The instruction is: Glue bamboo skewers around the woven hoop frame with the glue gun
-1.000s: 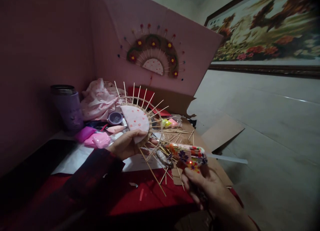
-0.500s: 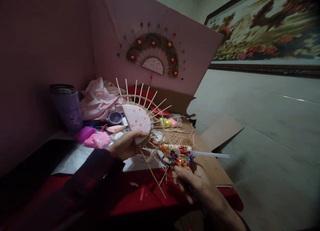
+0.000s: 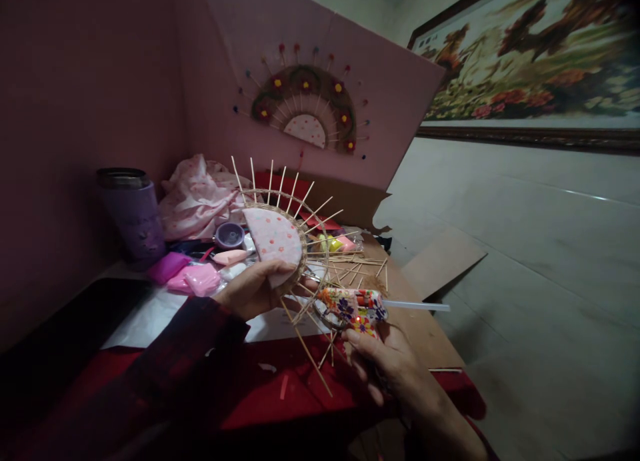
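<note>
My left hand (image 3: 263, 288) grips a half-round craft piece (image 3: 277, 240) by its lower corner, thumb on the pink floral cloth. Thin sticks fan out from its curved edge, joined by a cord arc. In my right hand (image 3: 385, 358) is a hot glue gun (image 3: 355, 309) with a flower-patterned cover and a small red light. A clear glue stick (image 3: 420, 306) juts from its back end. The gun's tip points left, close to the lower sticks of the piece; whether it touches them I cannot tell.
A purple tumbler (image 3: 133, 214), crumpled pink cloth (image 3: 200, 198) and bags of pink clay (image 3: 195, 279) stand to the left. Loose sticks (image 3: 357, 271) lie on cardboard at right. A similar finished-looking fan (image 3: 305, 108) is on the pink board behind. A red cloth (image 3: 250, 394) covers the front.
The glue stick juts out slightly less from the gun's back, and the right hand has shifted a little left. My left hand and the craft piece stay put.
</note>
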The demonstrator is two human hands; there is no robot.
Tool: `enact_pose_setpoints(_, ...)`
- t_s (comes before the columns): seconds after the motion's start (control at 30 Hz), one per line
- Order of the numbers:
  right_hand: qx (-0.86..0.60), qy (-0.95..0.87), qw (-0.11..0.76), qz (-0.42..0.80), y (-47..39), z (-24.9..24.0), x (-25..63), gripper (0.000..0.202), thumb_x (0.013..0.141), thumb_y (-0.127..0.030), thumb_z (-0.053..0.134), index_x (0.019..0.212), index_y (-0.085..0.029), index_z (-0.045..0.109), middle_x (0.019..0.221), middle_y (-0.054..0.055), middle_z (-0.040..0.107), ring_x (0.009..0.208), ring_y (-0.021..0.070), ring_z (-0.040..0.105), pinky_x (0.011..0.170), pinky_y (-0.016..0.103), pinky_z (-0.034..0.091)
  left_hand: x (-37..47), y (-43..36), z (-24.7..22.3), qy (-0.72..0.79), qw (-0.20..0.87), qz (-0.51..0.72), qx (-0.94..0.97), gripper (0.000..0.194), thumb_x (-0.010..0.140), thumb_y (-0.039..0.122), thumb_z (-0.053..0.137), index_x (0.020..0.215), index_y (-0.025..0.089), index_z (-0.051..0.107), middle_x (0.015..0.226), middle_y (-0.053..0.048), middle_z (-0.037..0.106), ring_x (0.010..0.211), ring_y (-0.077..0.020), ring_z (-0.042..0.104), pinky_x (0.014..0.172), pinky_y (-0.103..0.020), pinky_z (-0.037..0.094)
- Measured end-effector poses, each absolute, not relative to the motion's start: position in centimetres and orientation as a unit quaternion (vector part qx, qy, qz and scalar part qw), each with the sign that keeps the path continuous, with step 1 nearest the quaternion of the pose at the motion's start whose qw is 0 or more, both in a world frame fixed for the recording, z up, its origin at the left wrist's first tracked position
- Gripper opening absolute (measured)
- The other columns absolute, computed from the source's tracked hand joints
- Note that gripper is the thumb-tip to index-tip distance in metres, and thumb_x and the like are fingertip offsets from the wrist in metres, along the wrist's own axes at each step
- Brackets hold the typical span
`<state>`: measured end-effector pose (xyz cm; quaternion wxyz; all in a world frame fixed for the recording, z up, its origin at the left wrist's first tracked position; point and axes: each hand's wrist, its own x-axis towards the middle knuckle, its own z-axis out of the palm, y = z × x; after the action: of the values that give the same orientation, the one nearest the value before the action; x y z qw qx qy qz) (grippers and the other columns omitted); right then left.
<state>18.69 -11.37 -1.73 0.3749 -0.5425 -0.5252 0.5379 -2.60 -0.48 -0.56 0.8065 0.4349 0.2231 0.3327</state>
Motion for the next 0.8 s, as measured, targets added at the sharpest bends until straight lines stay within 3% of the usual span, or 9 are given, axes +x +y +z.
enact_pose_setpoints(0.8, -0.539, -0.528, 0.383, 0.532, -11.53, -1.61, 18.67, 0.039, 0.082, -0.046, 0.051, 0.059, -0.015, 0.048, 0.042, -0.005, 0.046, 0.029, 0.0034, 0.038, 0.030, 0.015, 0.025, -2.46, -0.57, -0.43, 0.228, 0.808, 0.336, 0.428, 0.021, 0.078, 0.021, 0.047, 0.079, 0.009, 0.065, 0.082, -0.014, 0.069, 0.078, -0.0240, 0.062, 0.070, -0.039, 0.047)
